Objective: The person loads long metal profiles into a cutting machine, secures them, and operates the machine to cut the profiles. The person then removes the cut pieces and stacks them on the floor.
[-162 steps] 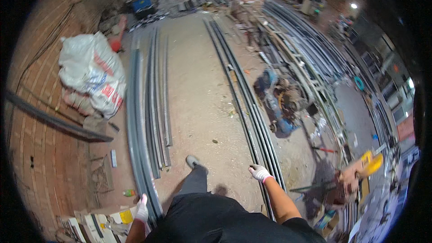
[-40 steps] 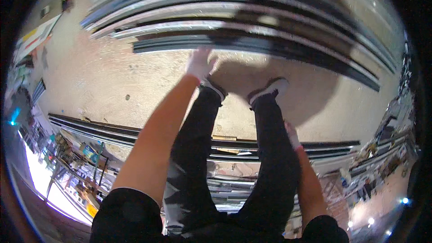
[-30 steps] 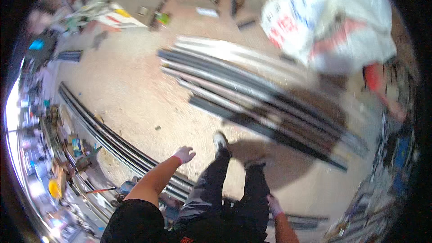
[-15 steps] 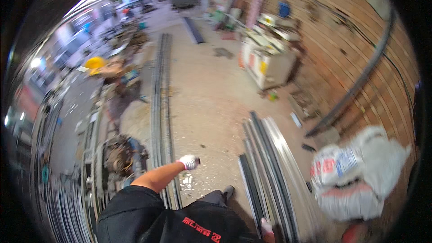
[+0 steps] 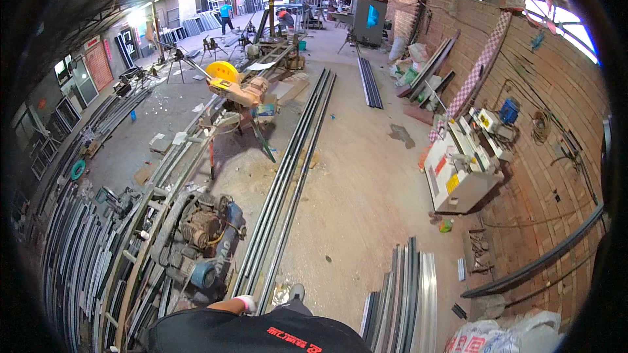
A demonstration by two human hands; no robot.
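Note:
My left hand (image 5: 246, 303), in a white glove, shows just above my black shirt at the bottom edge. It hangs over the near end of a bundle of long grey metal profiles (image 5: 288, 176) that runs away from me along the concrete floor. Too little of the hand shows to tell whether its fingers are closed or hold anything. My shoe (image 5: 296, 293) stands beside the bundle's end. My right hand is out of the picture.
A second stack of metal profiles (image 5: 405, 294) lies at lower right, white sacks (image 5: 504, 336) beside it. A compressor (image 5: 203, 235) sits at left, a yellow chop saw (image 5: 229, 85) on its stand beyond. A white machine (image 5: 458, 170) stands by the brick wall (image 5: 543, 157). People (image 5: 226, 16) work far off.
The view has swung up and now looks along the workshop. My left arm, stretched out before, is drawn in close to my body. My right hand has left the picture.

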